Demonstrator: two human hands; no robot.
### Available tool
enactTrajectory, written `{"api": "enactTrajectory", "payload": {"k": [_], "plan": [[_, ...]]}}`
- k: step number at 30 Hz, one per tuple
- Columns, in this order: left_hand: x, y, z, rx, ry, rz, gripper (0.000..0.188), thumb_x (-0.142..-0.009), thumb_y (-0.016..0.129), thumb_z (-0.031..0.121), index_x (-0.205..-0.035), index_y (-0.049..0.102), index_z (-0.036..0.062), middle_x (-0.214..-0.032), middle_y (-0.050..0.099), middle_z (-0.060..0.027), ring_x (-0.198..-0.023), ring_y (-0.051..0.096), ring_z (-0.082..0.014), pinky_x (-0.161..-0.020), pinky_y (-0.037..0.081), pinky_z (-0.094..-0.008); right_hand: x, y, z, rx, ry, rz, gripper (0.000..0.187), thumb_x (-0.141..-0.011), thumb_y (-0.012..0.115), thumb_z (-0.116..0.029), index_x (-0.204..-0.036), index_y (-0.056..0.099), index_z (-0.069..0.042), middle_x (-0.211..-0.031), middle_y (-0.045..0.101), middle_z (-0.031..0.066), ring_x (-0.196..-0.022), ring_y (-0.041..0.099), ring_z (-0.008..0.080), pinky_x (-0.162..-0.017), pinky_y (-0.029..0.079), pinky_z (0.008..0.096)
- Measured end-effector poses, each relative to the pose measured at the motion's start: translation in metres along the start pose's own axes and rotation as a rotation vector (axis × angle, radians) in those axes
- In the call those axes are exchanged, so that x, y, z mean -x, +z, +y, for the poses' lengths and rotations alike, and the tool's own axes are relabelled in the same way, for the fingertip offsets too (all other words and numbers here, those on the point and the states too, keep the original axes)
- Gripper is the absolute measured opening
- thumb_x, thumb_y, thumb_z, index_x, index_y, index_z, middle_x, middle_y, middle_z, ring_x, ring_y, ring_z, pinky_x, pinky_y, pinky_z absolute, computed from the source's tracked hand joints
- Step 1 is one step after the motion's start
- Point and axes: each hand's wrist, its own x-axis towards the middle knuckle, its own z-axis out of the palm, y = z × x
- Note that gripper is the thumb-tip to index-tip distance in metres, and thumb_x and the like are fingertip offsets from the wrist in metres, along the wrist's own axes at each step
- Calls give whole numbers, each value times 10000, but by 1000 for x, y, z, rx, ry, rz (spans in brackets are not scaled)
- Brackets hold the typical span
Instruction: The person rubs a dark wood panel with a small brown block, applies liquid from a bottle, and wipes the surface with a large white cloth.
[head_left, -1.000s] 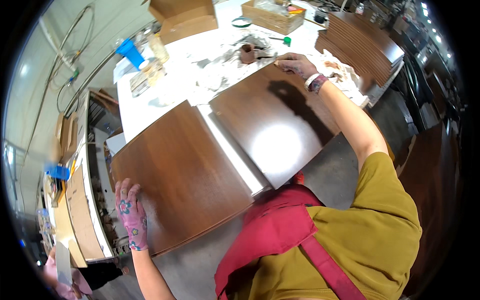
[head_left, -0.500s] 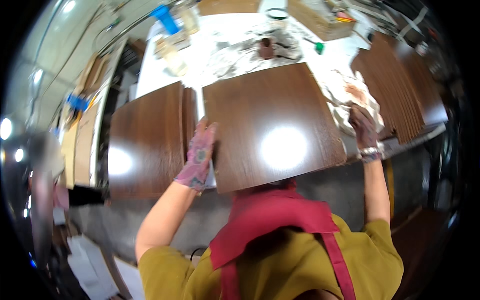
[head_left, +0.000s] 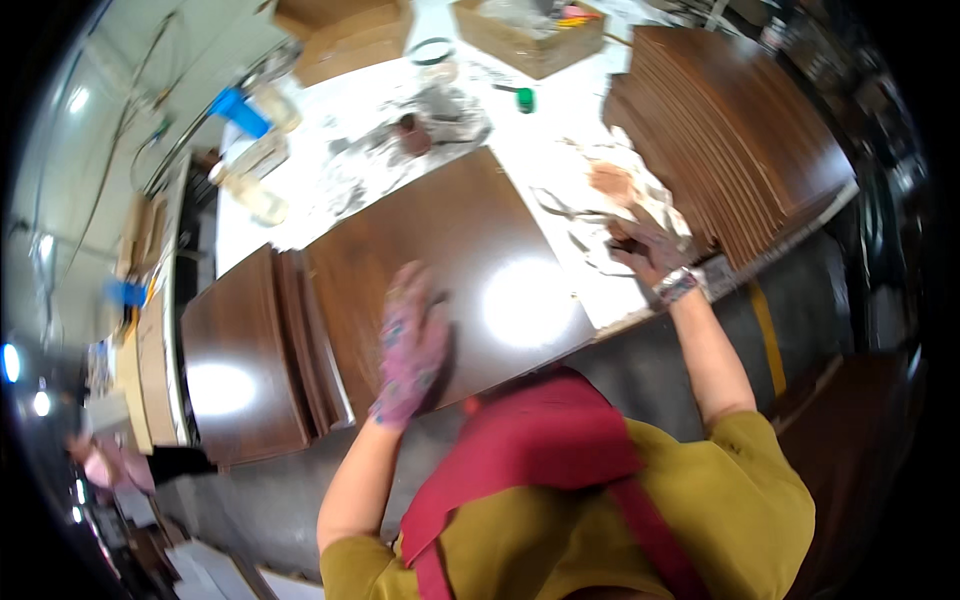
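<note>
Panel (head_left: 450, 270): we see it glossy brown, flat under our left hand.
Left hand (head_left: 410, 345): gloved, spread flat on it.
Right hand (head_left: 645, 250): well apart, on the white table (head_left: 560, 130); grip unclear.

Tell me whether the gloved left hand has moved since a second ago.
Yes. The left hand left the stack of panels at the table's left end and now rests on the glossy brown panel.

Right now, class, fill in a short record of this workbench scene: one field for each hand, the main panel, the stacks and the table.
left hand: gloved left hand flat on the glossy dark brown wooden panel
right hand: bare right hand on the white worktable, beside the panel
left stack: brown panels, left of it
right stack: brown panels, far right
table items: cardboard box, green cap
</note>
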Motion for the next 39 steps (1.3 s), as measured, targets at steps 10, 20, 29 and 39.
{"api": "enactTrajectory", "payload": {"k": [10, 20, 29, 39], "plan": [[-40, 82, 22, 252, 159, -60, 416, -919, 568, 165, -1300, 495, 15, -1273, 552, -224, -1196, 532, -383, -1024, 439, -434, -14, -66, 11, -114, -90, -88, 557, -899, 641, -107, -1424, 455, -78, -1256, 620, 49, -1026, 645, 155, -797, 601, 297], [-54, 106, 26, 318, 214, -61, 413, -866, 599, 132, -1251, 515, 11, -1248, 547, -198, -1162, 543, -368, -969, 468, -445, -49, -126, 8, 307, 47, -163, 324, -937, 621, -206, -1236, 612, -80, -1102, 671, 73, -975, 659, 224, -750, 571, 321], [-86, 159, 63, 114, 244, -285, 1130, -679, 797, 493, -1550, 175, 131, -1571, 173, -257, -1456, 165, -444, -1152, 198, -548, 55, 38, -102, 16, 64, -342, 556, -806, 694, -152, -1289, 505, 49, -994, 626, 76, -905, 639, 202, -850, 549, 359], [-127, 241, 83, 65, 106, -678, 977, -587, 810, 427, -1453, 409, 221, -1381, 484, -261, -1265, 505, -371, -969, 449, -471, 118, 71, -129, -50, -115, -249, 500, -775, 724, -82, -1247, 569, -34, -785, 515, -8, -680, 513, 98, -698, 482, 267]]}}
